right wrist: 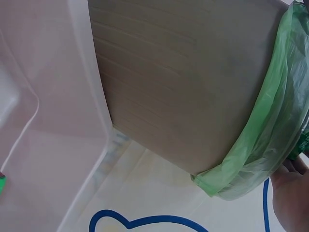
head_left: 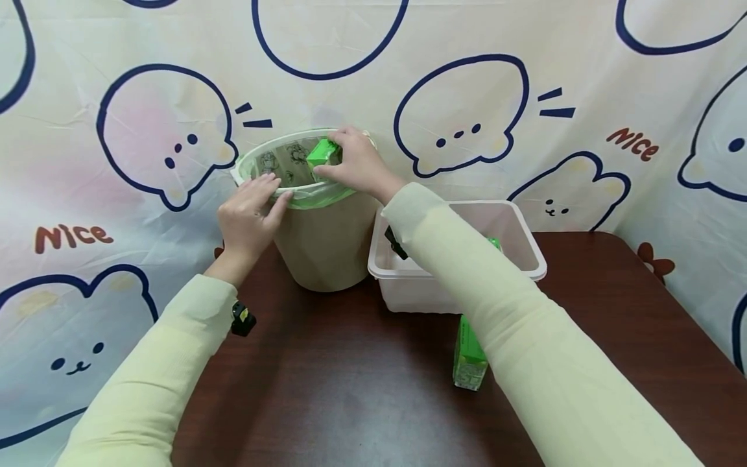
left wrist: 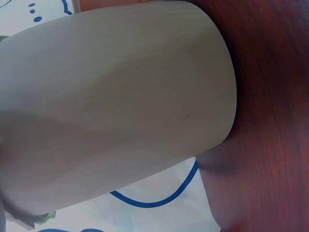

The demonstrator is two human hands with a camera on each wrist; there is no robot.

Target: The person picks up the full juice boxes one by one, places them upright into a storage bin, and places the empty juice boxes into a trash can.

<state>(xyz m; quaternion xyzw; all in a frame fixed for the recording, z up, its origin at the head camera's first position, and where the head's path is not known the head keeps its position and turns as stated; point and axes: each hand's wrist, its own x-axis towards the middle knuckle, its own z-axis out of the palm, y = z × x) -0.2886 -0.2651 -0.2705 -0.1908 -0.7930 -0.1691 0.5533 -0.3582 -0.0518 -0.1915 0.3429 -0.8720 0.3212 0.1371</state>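
Observation:
A beige trash bin (head_left: pixel 328 243) lined with a pale green plastic bag (right wrist: pixel 256 121) stands on the table. My left hand (head_left: pixel 248 214) grips the near left of its rim, fingers over the edge and thumb outside. Over the bin's mouth, my right hand (head_left: pixel 358 162) pinches a small green box (head_left: pixel 322 153) between thumb and fingers, inside the far right of the rim. Only an edge of that hand and a sliver of the box show in the right wrist view. The bin's side (left wrist: pixel 120 101) fills most of the left wrist view.
Right of the bin sits a white plastic tub (head_left: pixel 414 292), partly behind my right sleeve, with a bit of green (head_left: pixel 495 242) inside. Another green box (head_left: pixel 469 363) is on the dark wooden table (head_left: pixel 350 389) in front of it. A cartoon-print cloth (head_left: pixel 327 104) hangs behind.

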